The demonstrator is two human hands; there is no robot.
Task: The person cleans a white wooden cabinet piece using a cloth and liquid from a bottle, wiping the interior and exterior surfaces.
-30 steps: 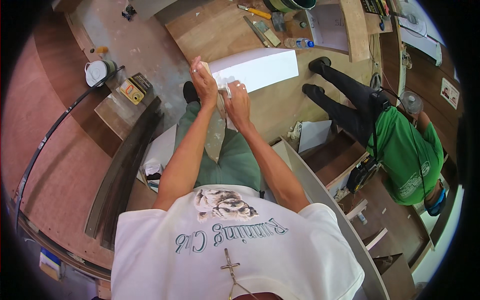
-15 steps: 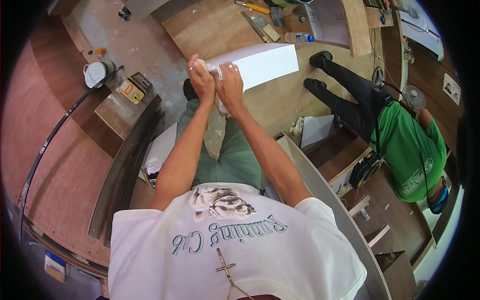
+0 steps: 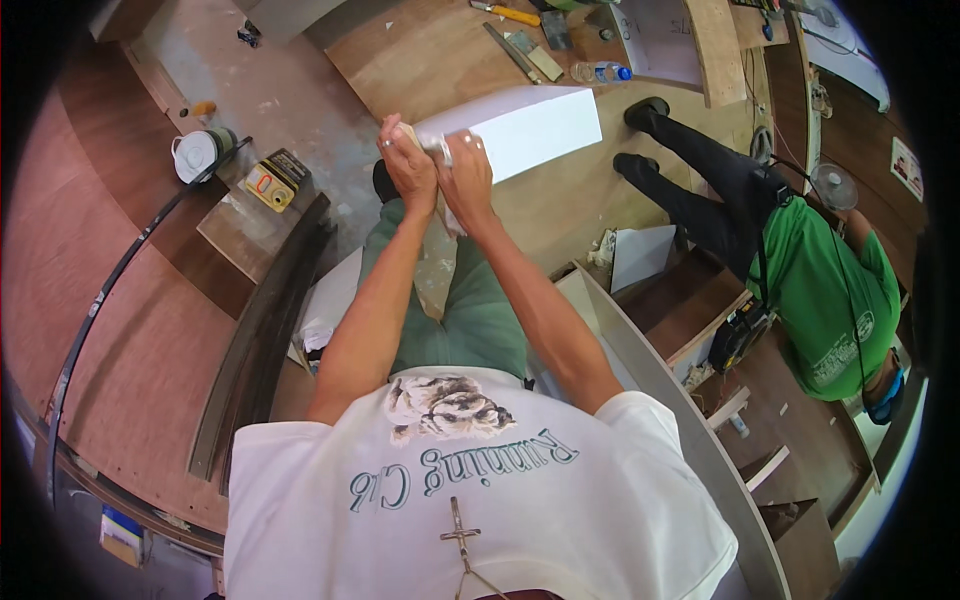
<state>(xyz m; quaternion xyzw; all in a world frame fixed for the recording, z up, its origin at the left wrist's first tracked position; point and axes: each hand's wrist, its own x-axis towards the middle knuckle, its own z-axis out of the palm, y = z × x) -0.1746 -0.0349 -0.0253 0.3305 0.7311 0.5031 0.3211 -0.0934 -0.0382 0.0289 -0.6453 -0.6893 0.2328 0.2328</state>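
My left hand (image 3: 408,165) is closed on the upper end of a long, tapered wooden board (image 3: 437,280), which stands between my legs and has pale flecks on it. Just right of it, my right hand (image 3: 466,178) has its fingers bent round something whitish at the board's edge, too small and blurred to name. A white panel (image 3: 545,125) lies behind my hands on the plywood, partly hidden by them.
A co-worker in green (image 3: 820,290) is at the right, feet near the panel. Hand tools (image 3: 540,60) and a bottle (image 3: 595,72) are on plywood ahead. A pail (image 3: 195,155) and yellow can (image 3: 270,185) are at the left, cabinet boxes (image 3: 690,310) at lower right.
My right hand moved up along the board's edge between the first two frames, then slightly back down. My left hand stayed on the board, shifting slightly.
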